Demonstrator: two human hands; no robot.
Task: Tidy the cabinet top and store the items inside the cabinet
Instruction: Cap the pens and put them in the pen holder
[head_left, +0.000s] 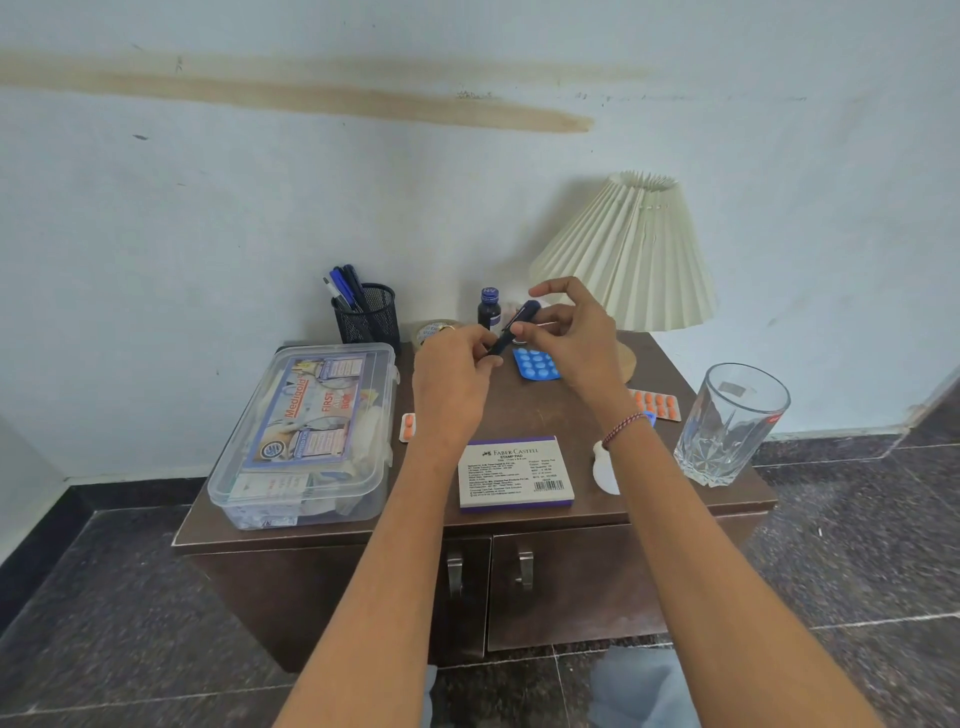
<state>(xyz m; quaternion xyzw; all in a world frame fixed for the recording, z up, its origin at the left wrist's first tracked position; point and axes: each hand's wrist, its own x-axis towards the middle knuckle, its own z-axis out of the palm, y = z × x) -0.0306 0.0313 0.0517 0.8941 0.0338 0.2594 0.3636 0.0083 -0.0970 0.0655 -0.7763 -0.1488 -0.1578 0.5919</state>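
cabinet top (535, 410) | left: first-aid box (306, 436); pen holder (366, 319) behind it | middle: stamp pad box (516, 474) lies at front; blue pill strip (537, 365); ink bottle (489, 309) | right: lamp (631, 254); orange pill strip (657, 405); glass (730, 426)

One cabinet top (524, 410), crowded: one clear first-aid box (306, 436), one mesh pen cup (370, 322) of several blue pens (340, 283), one ink bottle (489, 310), one tape roll (434, 330), one stamp pad box (515, 473), one drinking glass (730, 426), one pleated lamp (628, 254). Three blister strips: one blue strip (537, 365), a larger orange strip (655, 405) near the right edge, a smaller orange strip (408, 427) beside the box. One dark pen (511, 327) is held. Two door handles (455, 571) sit below.
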